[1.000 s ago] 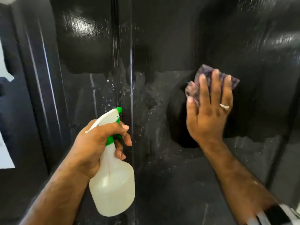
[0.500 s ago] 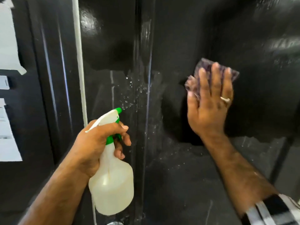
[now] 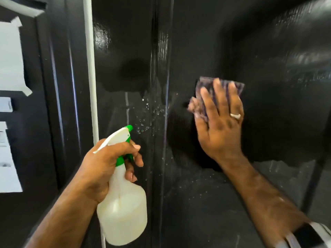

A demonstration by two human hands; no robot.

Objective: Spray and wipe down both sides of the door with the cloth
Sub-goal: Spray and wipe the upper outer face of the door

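A glossy black door [image 3: 206, 42] fills most of the view, with water droplets [image 3: 145, 120] around its raised vertical moulding. My left hand [image 3: 105, 167] grips a white spray bottle [image 3: 123, 206] with a green nozzle that points at the door from a short way off. My right hand [image 3: 222, 122] lies flat against the door panel right of the moulding. It presses a folded purple cloth [image 3: 204, 97] onto the surface; only the cloth's top and left edges show past the fingers.
A white vertical strip [image 3: 91, 68] runs down the door's left side. Beyond it is a black wall [image 3: 35, 140] with white papers [image 3: 10, 56] and a switch plate [image 3: 5, 104]. A dark upright bar [image 3: 315, 179] stands at the lower right.
The view has swung left, bringing the white strip and wall papers into sight. My right hand with the cloth has slid a little lower and left on the panel. The bottle stays raised.
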